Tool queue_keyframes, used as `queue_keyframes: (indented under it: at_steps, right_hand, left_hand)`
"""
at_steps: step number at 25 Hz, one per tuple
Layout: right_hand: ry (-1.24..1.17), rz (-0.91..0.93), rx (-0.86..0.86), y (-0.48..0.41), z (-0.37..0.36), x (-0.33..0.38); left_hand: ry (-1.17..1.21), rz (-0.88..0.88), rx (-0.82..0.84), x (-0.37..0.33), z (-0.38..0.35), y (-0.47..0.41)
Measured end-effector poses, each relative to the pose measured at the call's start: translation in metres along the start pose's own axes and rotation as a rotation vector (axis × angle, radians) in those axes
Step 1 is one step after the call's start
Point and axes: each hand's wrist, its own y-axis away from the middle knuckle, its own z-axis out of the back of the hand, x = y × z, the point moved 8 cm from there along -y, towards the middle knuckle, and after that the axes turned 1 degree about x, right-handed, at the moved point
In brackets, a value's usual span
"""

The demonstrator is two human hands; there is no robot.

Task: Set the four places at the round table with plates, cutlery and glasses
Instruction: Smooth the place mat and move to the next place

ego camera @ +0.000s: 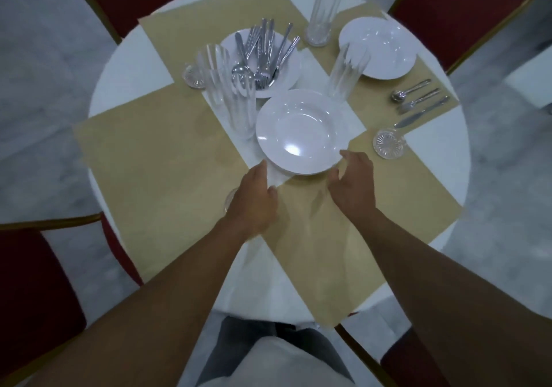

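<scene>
**Both hands close in on the plate stack at the table's centre**

The stack of white plates (298, 132) sits near the middle of the round table (128, 73), on a white napkin where the tan placemats (167, 153) meet. At least two plates show at its near edge; the exact count cannot be told. The left hand (254, 204) is at the stack's near-left rim, fingers together and loosely curled, tips just at the rim or on the napkin beside it. The right hand (355, 183) is at the near-right rim, fingers spread and hooked, thumb apart, not yet clamped on anything.

Just left of the stack stands a tall ribbed glass (236, 102), with another (346, 73) just behind it on the right. Further back a plate of loose cutlery (263, 58) waits, with a third glass (321, 13) beyond. On the right, one place looks set: a plate (378, 47), a spoon, fork and knife (418, 99), and a glass lying on its side (388, 143).

The risk, as I judge it, lies in the lift. The stack is hemmed by upright glasses, so a tilted or wide swing could knock one over. Smooth rims gripped only by the fingertips could slip, and taking the top plate alone may drag the one beneath it. The napkin could also shift underfoot.
</scene>
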Motion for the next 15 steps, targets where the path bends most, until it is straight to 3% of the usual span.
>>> queue_keyframes:
  at_steps: [8, 15]
  right_hand:
    - [0.145, -0.191, 0.076, -0.082, -0.021, -0.010]
    - [-0.021, -0.243, 0.077, -0.084, -0.028, -0.024]
  left_hand:
    - [0.096, 0.107, -0.101, -0.002, 0.014, -0.072]
    - [0.192, 0.177, -0.165, 0.000, 0.014, -0.088]
